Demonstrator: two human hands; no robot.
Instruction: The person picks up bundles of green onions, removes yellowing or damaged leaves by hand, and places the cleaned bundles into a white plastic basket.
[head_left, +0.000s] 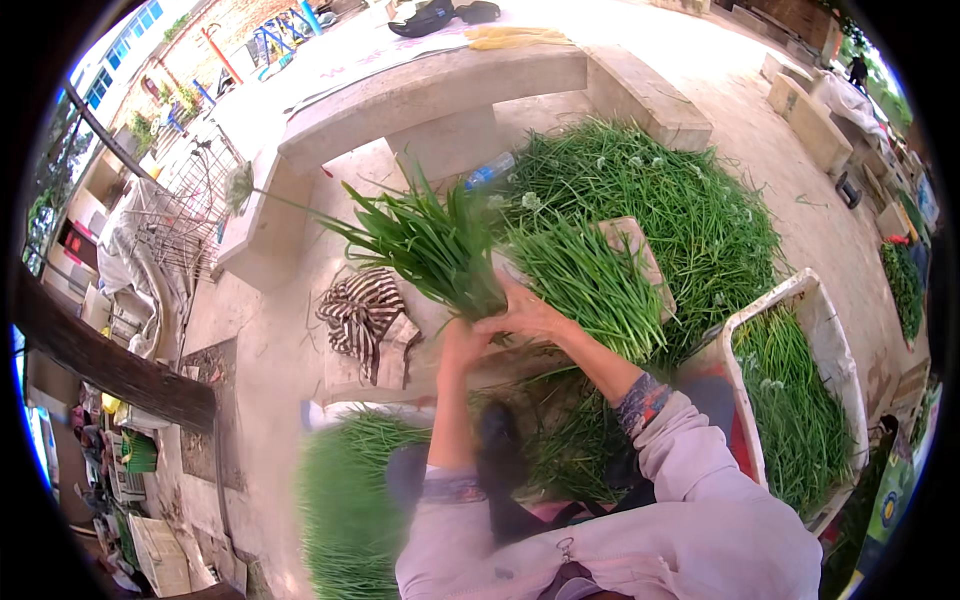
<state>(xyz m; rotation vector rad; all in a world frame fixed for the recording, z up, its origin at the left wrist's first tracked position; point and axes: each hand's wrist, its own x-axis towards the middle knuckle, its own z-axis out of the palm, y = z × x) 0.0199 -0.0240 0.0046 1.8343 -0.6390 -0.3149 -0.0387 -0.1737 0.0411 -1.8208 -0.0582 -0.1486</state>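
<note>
Both of my hands are closed around the lower end of a bunch of green leafy stalks (442, 255), likely garlic chives; a flower head on a long stem sticks out to the left. My left hand (461, 343) grips it from below left, my right hand (525, 307) from the right. Right of my hands, a sheaf of cut stalks (585, 285) lies on a small board (637, 247). Behind it spreads a large heap of the same greens (675, 195) with some white flower heads. Another pile of greens (352, 495), partly blurred, lies at lower left.
A white plastic crate (829, 330) holding greens stands at my right. A striped cloth (364, 311) lies left of my hands. A plastic bottle (489, 171) rests near the heap. Beyond stand a concrete table (442, 86) and concrete benches (645, 97). A dark wooden post (112, 367) crosses the left side.
</note>
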